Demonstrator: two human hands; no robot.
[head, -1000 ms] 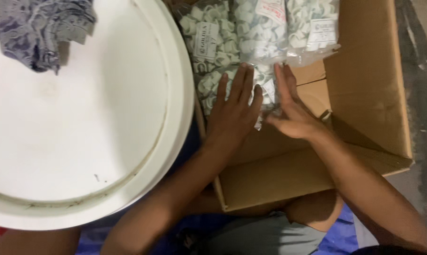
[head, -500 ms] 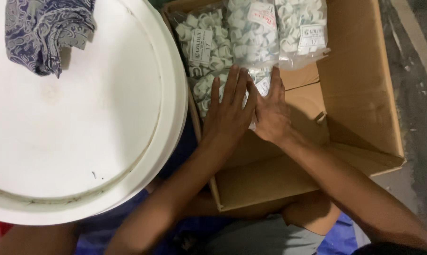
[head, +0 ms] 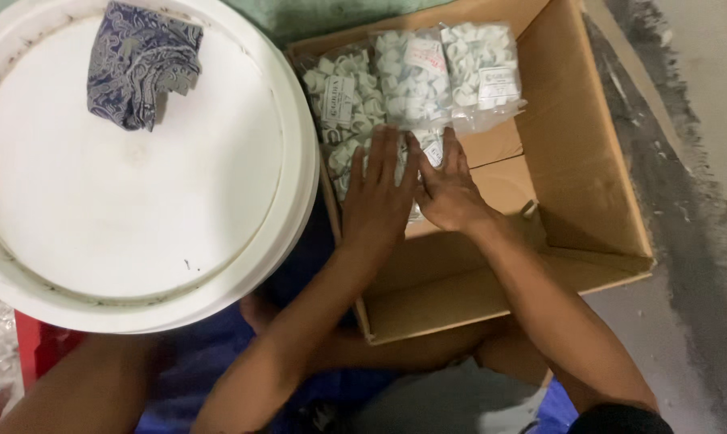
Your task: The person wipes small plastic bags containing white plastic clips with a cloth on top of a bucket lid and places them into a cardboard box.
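An open cardboard box (head: 589, 169) sits on the floor in front of me. Clear plastic bags of small white parts (head: 416, 76) lie side by side along its far end. My left hand (head: 379, 197) lies flat, fingers spread, on a bag at the left side of the box. Beside it, my right hand (head: 448, 189) presses flat on the same row of bags, fingers pointing away from me. Both hands touch the bags without gripping them.
A large round white lid (head: 130, 177) on a bucket stands left of the box, with a crumpled blue patterned cloth (head: 142, 72) on its far part. A red object (head: 38, 350) shows under the lid's near edge. Grey concrete floor (head: 693, 265) lies to the right.
Both hands have slid further into the box, towards its far left, pressing on the bags. The view has shifted so the box appears lower and more central.
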